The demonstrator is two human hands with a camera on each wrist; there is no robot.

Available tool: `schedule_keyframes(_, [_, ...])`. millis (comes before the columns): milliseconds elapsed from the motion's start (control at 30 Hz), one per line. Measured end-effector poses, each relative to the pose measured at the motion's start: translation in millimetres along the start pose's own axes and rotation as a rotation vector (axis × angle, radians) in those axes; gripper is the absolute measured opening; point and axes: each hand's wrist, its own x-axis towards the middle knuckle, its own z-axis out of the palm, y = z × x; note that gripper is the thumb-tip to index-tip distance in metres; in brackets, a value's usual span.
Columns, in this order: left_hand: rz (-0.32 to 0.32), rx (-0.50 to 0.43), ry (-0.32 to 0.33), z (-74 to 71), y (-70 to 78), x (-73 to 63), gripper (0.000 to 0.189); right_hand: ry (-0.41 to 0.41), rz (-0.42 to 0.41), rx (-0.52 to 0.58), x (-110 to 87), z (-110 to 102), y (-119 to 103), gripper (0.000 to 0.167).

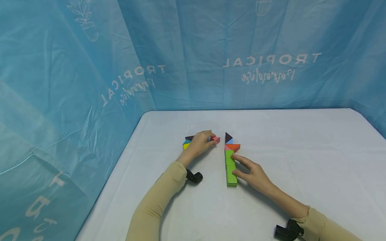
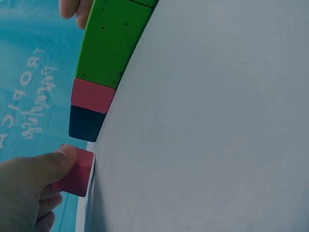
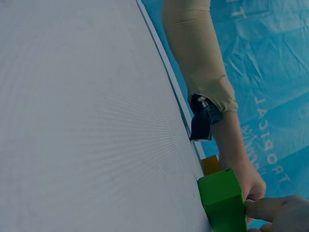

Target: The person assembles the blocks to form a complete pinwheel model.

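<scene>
Thumb and fingers of my left hand (image 1: 200, 143) pinch a small pinkish-red block (image 2: 79, 175), just left of a row of blocks. Two green blocks (image 1: 231, 174) stand end to end at the near end of that row. Beyond them come a pink block (image 2: 93, 95), an orange triangular block (image 1: 233, 147), a blue block (image 1: 230, 141) and a black triangular block (image 1: 228, 137). My right hand (image 1: 254, 174) touches the right side of the green blocks with its thumb and a fingertip, fingers extended.
Partly hidden behind my left hand are a yellow block (image 1: 186, 146), a teal block (image 1: 187, 141) and a dark block (image 1: 189, 137). A black wrist camera (image 1: 195, 177) hangs below the left sleeve. Blue printed curtains (image 1: 205, 90) border the white table (image 1: 301, 150).
</scene>
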Motion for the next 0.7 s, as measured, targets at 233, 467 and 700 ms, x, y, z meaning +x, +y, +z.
schedule_keyframes(233, [-0.011,-0.006,0.016,1.8,3.5,-2.2,0.033,0.003,0.011,-0.002,-0.1,0.1,-0.1,0.058])
schedule_keyframes(467, [-0.056,0.03,0.072,4.1,6.8,-2.4,0.031,0.002,0.012,0.003,-0.3,-0.2,-0.4,0.058])
schedule_keyframes(700, [-0.021,-0.046,0.081,3.8,7.1,-3.9,0.042,0.001,0.012,-0.002,-0.6,0.5,0.3,0.058])
